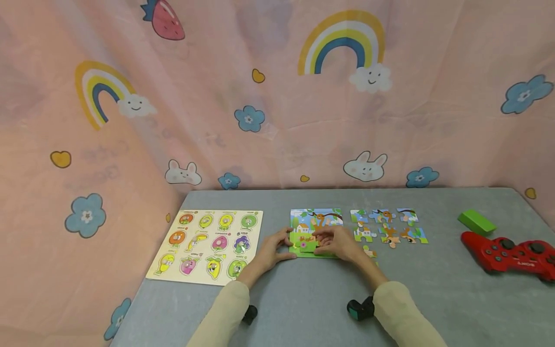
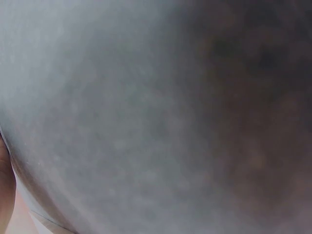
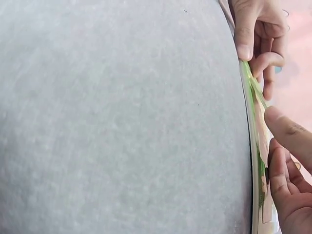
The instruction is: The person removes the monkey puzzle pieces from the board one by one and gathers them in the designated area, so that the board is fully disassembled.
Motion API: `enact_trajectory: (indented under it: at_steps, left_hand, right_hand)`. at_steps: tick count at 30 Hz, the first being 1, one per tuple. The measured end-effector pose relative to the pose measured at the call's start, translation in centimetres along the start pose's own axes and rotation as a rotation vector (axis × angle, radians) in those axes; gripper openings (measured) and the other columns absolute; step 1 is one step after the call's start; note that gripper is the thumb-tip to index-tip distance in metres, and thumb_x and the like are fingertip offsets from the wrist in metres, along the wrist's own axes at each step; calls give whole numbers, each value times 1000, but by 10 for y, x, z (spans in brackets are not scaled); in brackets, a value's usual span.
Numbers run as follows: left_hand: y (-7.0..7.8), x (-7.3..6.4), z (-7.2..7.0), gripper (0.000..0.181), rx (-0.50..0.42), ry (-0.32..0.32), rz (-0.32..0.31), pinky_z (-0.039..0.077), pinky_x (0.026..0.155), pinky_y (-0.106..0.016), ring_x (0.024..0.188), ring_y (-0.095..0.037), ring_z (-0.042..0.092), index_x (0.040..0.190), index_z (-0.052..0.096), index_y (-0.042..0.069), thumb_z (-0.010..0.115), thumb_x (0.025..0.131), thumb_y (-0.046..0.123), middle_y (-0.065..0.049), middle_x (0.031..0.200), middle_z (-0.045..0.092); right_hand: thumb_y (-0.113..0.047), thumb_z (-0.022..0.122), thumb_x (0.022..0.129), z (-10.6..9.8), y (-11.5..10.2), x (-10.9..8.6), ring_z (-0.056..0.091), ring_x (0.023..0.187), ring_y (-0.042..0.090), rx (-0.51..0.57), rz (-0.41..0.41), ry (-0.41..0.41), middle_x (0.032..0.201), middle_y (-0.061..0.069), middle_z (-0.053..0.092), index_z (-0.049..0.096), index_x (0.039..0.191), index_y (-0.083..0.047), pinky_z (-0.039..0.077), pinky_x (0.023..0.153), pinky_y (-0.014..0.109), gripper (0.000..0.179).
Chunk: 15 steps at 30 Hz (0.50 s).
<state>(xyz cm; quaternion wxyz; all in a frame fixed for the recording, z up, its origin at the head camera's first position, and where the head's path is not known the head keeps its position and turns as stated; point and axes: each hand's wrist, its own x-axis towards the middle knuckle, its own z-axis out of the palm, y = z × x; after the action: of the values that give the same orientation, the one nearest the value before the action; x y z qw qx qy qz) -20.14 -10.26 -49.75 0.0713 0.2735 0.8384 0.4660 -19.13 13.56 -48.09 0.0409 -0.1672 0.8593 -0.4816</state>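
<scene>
A jigsaw puzzle board [image 1: 318, 215] with a squirrel on a branch and a house lies at mid-table between both hands. My left hand [image 1: 270, 248] holds the board at its lower left corner, thumb at the bottom edge and fingers curled at the left side. My right hand [image 1: 340, 243] pinches a green puzzle piece [image 1: 309, 245] between thumb and fingers over the board's lower part. Seen from the right wrist, this piece [image 3: 257, 88] is tilted above the board. In the left wrist view there is mostly blurred grey tabletop [image 2: 97, 97].
Several loose puzzle pieces [image 1: 365, 234] lie right of the board, partly behind my right hand. At the left is a cream fruit puzzle board [image 1: 204, 248]. Far right are a green block [image 1: 477, 221] and a red game controller [image 1: 511, 255]. A patterned pink curtain [image 1: 277, 144] hangs behind the table.
</scene>
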Motion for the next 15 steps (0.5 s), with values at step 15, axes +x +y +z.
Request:
enact_trajectory:
  at_steps: [15]
  left_hand:
    - [4,-1,-1,25,6,2,12,43,102,-30,132,-33,43,86,53,-4,76,77,0,-22,136,50]
  right_hand:
    - [-5,76,81,-11,7,-6,67,88,21,319,109,-48,102,19,68,63,116,9,57,70,25,40]
